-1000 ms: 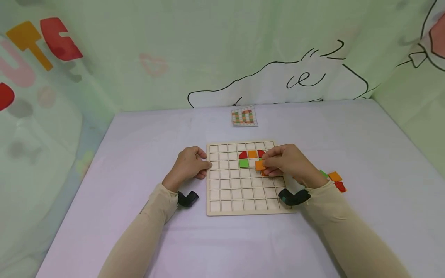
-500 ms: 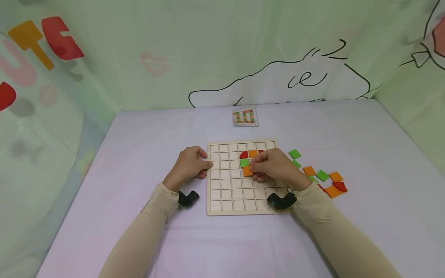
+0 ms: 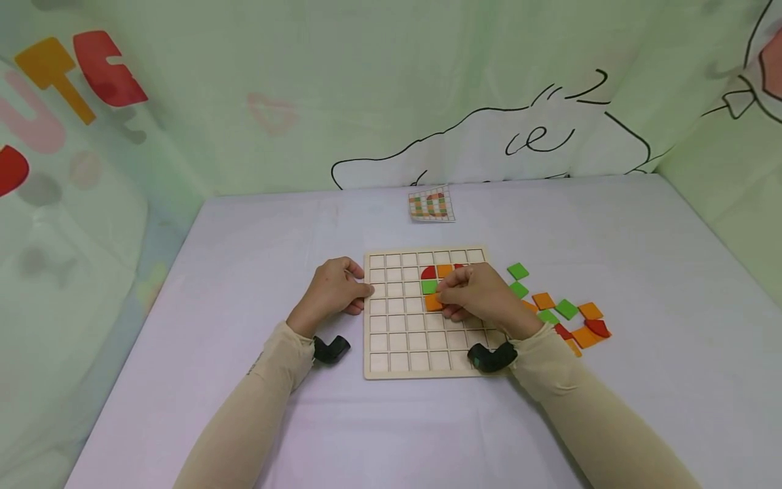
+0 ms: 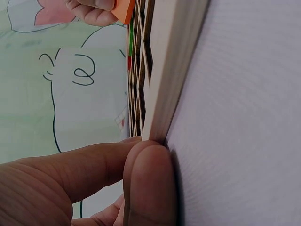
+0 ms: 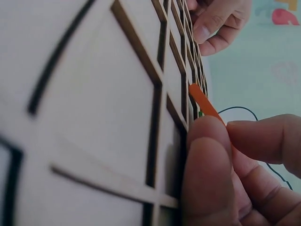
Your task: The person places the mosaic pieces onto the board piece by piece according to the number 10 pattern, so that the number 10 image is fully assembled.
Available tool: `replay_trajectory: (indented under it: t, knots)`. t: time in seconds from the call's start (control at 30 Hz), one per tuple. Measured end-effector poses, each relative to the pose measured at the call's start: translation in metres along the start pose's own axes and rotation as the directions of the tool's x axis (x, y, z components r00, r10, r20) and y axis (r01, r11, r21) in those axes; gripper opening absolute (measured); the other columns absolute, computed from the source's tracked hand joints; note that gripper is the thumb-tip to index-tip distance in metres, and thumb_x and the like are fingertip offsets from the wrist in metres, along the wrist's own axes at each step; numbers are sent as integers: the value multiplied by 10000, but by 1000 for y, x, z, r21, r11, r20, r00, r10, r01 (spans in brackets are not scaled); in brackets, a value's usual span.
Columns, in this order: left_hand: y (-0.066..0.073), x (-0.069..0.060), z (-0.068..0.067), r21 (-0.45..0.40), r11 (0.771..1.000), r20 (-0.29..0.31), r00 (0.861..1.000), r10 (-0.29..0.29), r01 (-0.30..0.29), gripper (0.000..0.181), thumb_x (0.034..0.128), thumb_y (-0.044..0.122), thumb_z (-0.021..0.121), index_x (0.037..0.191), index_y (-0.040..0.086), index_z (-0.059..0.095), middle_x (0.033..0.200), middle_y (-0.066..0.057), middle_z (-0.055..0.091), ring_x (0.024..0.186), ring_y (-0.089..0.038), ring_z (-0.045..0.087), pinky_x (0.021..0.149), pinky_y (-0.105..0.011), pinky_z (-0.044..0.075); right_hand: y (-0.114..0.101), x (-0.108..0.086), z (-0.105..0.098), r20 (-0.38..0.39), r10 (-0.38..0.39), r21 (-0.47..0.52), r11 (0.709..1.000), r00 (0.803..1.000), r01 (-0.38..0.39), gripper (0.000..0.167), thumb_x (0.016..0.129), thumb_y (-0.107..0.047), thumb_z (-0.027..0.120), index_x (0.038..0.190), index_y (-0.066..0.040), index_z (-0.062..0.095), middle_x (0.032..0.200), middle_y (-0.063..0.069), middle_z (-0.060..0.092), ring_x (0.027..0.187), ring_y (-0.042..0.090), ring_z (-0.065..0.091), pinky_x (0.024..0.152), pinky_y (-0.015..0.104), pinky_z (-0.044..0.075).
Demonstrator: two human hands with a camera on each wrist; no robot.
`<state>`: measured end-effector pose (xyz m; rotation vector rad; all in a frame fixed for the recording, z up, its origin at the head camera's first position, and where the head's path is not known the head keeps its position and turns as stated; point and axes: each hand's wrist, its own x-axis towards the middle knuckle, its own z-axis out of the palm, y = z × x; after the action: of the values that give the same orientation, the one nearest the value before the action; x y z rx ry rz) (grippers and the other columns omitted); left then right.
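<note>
The wooden grid board (image 3: 407, 343) lies on the table, its left edge gripped by the left hand (image 3: 330, 288) between thumb and fingers. Over the board, the right hand (image 3: 482, 296) pinches an orange square tile (image 3: 433, 303) just below a green tile (image 3: 430, 286). Above that green tile sit a red curved tile (image 3: 429, 272) and an orange tile (image 3: 444, 271). In the right wrist view the pinched orange tile (image 5: 206, 102) is tilted, one edge at the grid. The right hand hides part of the board and the tiles there.
Loose green, orange and red tiles (image 3: 567, 310) lie to the right of the board. Behind the board is a small printed pattern card (image 3: 431, 205). A black curved piece (image 3: 332, 350) is at the left wrist and another (image 3: 492, 357) at the right wrist.
The right hand has moved left with the orange tile, from beside the right red piece to below the left green tile. The left hand has stayed on the board's edge.
</note>
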<state>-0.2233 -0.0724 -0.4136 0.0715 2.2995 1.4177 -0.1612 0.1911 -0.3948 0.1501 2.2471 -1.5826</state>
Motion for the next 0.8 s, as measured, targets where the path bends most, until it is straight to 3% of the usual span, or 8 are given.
replay_trajectory:
  t: [0.53, 0.8]
  knots:
    - [1, 0, -1, 12, 1000, 0, 1000, 1, -1, 281, 896, 12, 785, 1107, -22, 602, 801, -111, 685, 554, -127, 672, 556, -281, 638, 5, 4, 1, -21, -18, -30, 999, 1000, 18, 146, 949, -55, 711, 1033, 62, 687, 817, 116, 723, 642, 148, 670, 619, 257, 634]
    - [1, -1, -1, 9, 1000, 7, 1000, -4, 4, 283, 902, 11, 786, 1115, -25, 602, 812, -116, 687, 554, -129, 674, 553, -276, 635, 4, -15, -16, -66, -87, -55, 995, 994, 83, 229, 973, -116, 704, 1113, 65, 690, 846, 119, 710, 714, 191, 667, 664, 279, 632]
